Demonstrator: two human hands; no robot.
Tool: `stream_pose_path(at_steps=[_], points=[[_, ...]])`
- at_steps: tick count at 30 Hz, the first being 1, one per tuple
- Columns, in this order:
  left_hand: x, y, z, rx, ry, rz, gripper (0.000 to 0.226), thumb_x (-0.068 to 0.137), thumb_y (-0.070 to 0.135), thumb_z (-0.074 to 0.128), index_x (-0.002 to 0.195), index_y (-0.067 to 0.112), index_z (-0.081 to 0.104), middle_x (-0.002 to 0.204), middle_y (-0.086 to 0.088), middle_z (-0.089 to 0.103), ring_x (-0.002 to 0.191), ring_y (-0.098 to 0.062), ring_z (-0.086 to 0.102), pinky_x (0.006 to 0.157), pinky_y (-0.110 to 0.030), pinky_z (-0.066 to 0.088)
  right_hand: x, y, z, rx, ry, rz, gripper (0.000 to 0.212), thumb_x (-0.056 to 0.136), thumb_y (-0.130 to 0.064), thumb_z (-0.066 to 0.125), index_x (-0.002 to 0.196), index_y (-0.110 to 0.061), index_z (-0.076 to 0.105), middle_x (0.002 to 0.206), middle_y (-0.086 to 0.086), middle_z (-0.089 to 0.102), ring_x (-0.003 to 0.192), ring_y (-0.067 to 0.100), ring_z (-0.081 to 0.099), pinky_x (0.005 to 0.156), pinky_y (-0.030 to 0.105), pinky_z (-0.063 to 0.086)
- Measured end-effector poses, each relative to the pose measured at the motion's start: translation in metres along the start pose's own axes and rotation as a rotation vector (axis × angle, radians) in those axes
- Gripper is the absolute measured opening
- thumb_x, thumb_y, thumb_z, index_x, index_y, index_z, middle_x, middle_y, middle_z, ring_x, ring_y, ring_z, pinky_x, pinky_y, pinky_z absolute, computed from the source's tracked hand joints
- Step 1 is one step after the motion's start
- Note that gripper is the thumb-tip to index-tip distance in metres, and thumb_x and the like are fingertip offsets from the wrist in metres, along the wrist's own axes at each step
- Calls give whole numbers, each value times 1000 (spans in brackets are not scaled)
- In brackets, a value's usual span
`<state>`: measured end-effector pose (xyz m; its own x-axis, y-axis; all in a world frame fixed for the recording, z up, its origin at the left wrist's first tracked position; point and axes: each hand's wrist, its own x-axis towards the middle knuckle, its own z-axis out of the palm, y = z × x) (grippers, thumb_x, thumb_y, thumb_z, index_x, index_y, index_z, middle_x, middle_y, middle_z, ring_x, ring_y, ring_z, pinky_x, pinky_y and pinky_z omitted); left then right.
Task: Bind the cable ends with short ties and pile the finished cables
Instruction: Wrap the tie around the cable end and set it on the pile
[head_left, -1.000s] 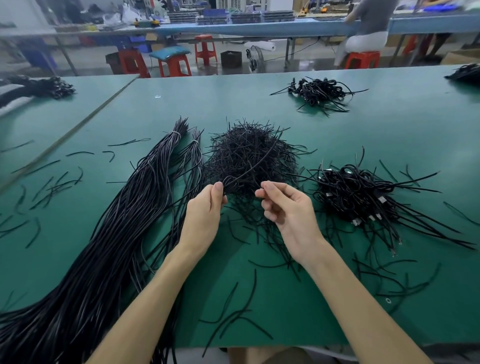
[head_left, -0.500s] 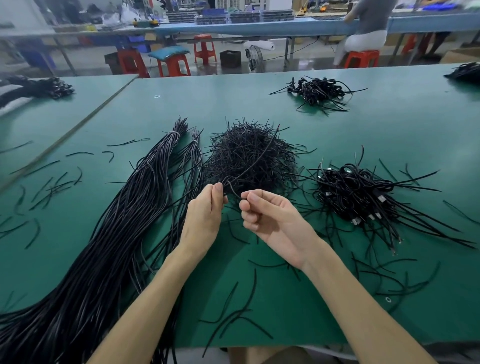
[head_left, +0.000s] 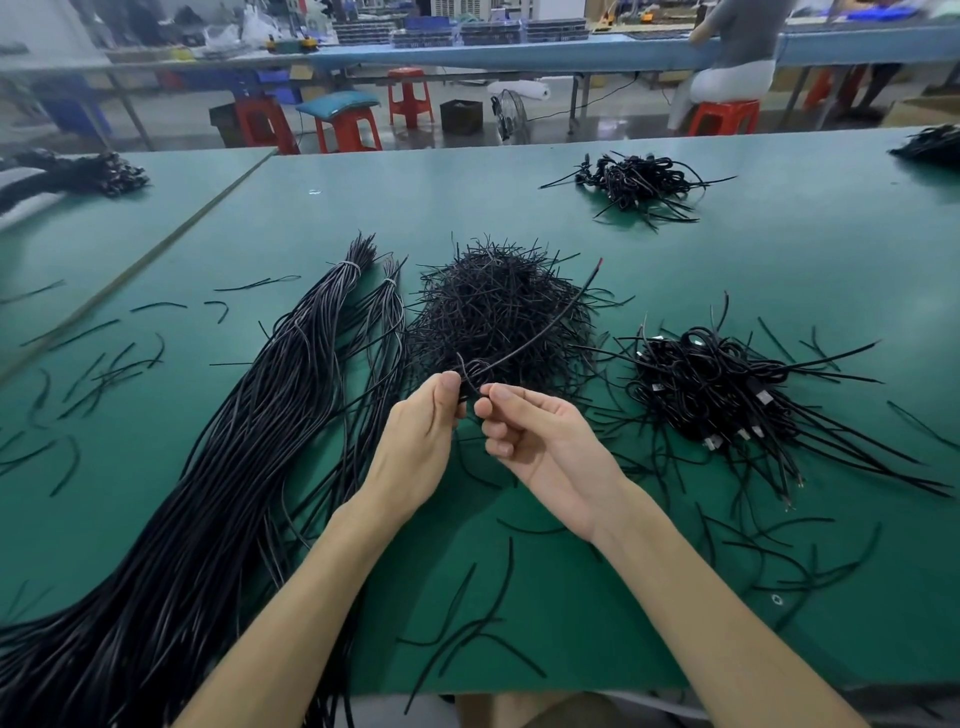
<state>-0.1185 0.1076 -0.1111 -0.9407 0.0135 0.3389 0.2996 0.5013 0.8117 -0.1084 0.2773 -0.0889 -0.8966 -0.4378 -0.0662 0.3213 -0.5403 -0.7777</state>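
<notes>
My left hand (head_left: 421, 436) pinches a thin black cable (head_left: 540, 338) whose free end rises to the upper right over a mound of short black ties (head_left: 498, 312). My right hand (head_left: 540, 441) has come up against the left one, thumb and forefinger closing on the same cable or a tie; which of the two I cannot tell. A long bundle of unbound black cables (head_left: 223, 467) runs from the near left toward the middle. A pile of bound cables with connectors (head_left: 722, 389) lies to the right.
The green table (head_left: 571, 582) carries scattered loose ties at left and near the front edge. Another cable pile (head_left: 634, 182) sits far back, more at the far right (head_left: 930, 145) and on the left table (head_left: 78, 171). A person sits on a red stool behind.
My right hand moved left until its fingertips met my left hand. The cable's free end lifted higher above the tie mound. The left hand stayed in place.
</notes>
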Motion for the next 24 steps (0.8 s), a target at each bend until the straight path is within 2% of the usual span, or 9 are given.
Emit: stream_pose_path(at_steps=[4, 9, 14, 24], points=[[0, 1, 1, -36, 19, -9, 46, 110, 49, 28, 70, 29, 40, 64, 25, 52, 61, 4, 50, 59, -14, 38, 1, 2, 0, -50, 14, 2, 14, 92, -15, 70, 101, -5, 73, 91, 9, 71, 70, 12, 55, 61, 21, 48], [0, 2, 0, -72, 11, -50, 48, 109, 52, 27, 67, 34, 40, 60, 21, 49, 57, -1, 42, 60, -22, 35, 0, 3, -1, -87, 14, 14, 15, 91, -16, 71, 101, -5, 73, 90, 9, 71, 69, 12, 56, 62, 22, 48], [-1, 9, -2, -47, 21, -47, 52, 109, 53, 27, 61, 44, 45, 58, 20, 50, 54, -2, 40, 55, -18, 35, -1, 2, 1, -121, 1, 25, 14, 92, -17, 70, 100, -6, 74, 89, 9, 72, 69, 12, 56, 63, 22, 48], [-1, 11, -2, -89, 56, -53, 48, 112, 36, 35, 64, 33, 37, 57, 16, 44, 57, -6, 37, 57, -29, 33, -2, 4, 1, -191, 8, 25, 7, 97, -12, 66, 99, -6, 70, 87, 8, 71, 69, 11, 56, 62, 21, 47]])
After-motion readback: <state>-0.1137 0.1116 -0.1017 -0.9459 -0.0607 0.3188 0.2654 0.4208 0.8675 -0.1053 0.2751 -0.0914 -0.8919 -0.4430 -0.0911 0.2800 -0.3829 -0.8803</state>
